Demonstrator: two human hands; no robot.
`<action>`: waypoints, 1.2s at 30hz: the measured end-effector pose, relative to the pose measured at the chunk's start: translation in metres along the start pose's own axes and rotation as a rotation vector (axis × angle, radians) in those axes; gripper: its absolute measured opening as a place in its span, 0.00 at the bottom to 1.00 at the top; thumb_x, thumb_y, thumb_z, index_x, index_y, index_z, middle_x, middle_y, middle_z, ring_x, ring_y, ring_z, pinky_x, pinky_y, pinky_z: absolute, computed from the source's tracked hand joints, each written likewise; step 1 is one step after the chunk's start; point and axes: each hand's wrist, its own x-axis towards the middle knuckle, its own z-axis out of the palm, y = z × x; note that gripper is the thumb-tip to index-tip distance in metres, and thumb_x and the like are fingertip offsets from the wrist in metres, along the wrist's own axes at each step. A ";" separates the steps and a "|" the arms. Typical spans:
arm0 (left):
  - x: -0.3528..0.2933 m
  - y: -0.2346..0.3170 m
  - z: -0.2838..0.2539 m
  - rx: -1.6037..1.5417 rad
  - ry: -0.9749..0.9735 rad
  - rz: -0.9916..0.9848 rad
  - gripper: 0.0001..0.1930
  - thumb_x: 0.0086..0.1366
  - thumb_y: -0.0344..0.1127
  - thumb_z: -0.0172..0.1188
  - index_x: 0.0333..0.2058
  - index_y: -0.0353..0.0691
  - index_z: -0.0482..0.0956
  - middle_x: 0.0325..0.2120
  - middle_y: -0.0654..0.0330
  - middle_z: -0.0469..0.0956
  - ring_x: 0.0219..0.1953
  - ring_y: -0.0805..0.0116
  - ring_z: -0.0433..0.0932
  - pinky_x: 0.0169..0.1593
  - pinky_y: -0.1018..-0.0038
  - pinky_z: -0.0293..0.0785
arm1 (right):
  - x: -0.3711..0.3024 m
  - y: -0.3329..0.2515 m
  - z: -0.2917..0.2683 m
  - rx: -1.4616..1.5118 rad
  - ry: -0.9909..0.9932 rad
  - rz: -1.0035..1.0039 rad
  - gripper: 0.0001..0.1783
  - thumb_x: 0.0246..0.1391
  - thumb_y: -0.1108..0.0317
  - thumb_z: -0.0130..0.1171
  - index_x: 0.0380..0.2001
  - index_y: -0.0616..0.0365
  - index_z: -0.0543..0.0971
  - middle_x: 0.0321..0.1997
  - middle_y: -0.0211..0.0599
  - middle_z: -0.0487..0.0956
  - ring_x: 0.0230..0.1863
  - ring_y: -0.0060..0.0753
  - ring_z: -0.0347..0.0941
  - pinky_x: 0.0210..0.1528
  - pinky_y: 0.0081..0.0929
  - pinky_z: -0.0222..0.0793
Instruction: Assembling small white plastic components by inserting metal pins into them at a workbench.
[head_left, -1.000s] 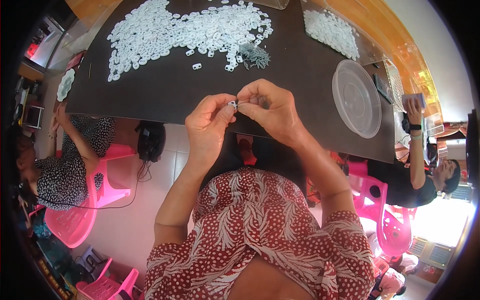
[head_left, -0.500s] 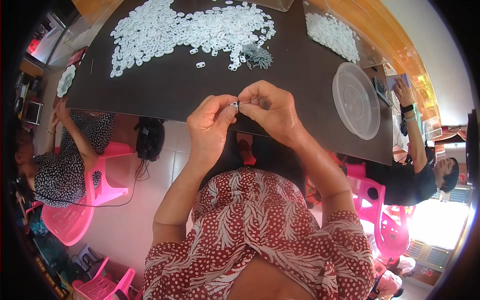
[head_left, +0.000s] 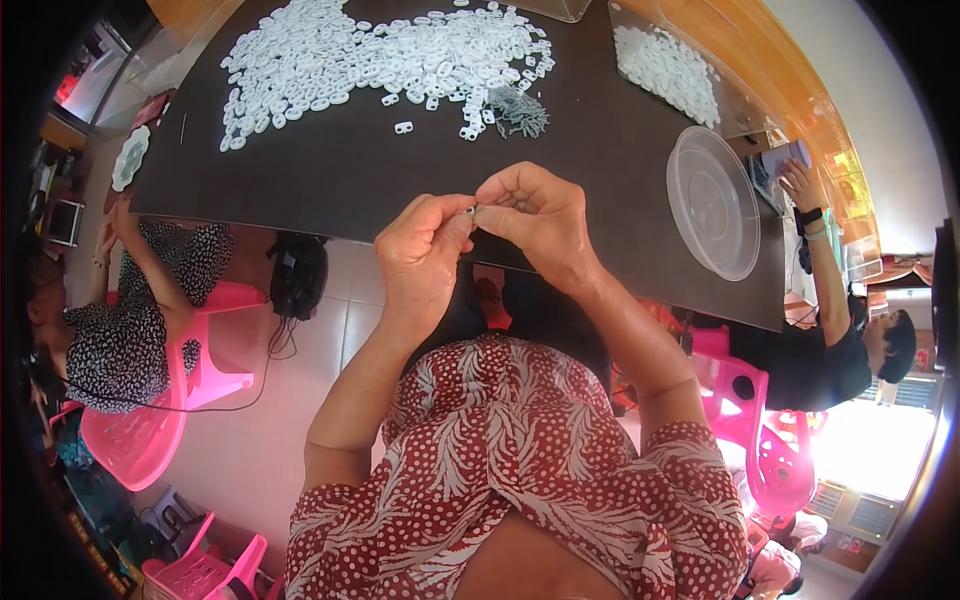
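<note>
Just above the table's near edge, my left hand [head_left: 415, 250] pinches a small white plastic piece [head_left: 470, 211] between thumb and fingers. My right hand [head_left: 545, 220] meets it there, thumb and forefinger pressed together at the piece's right side. Whatever lies in that right pinch is hidden by the fingertips. Beyond my hands spreads a large heap of white plastic pieces [head_left: 300, 60], many oval and some with two holes. A small pile of thin grey pins [head_left: 520, 112] lies at the heap's near right corner, and one loose white piece [head_left: 403, 127] sits apart.
On the dark table [head_left: 300, 185], a round clear plastic lid [head_left: 712, 205] lies to the right. Behind it, a clear tray [head_left: 740, 118] holds more white pieces. One person [head_left: 125, 330] sits at the left; another person [head_left: 830, 340] reaches onto the table at the right. Pink chairs [head_left: 140, 440] stand around.
My right fingertips have closed in on the white piece, covering more of it. At the right, the other person's hand has shifted with a purple-grey object.
</note>
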 end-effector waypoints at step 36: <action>0.029 -0.019 -0.016 -0.379 0.250 -0.109 0.09 0.61 0.26 0.56 0.40 0.29 0.76 0.28 0.58 0.78 0.25 0.77 0.74 0.28 0.84 0.70 | 0.130 0.022 0.019 -0.830 0.202 -0.717 0.07 0.43 0.74 0.58 0.29 0.56 0.80 0.25 0.42 0.74 0.32 0.44 0.69 0.32 0.37 0.66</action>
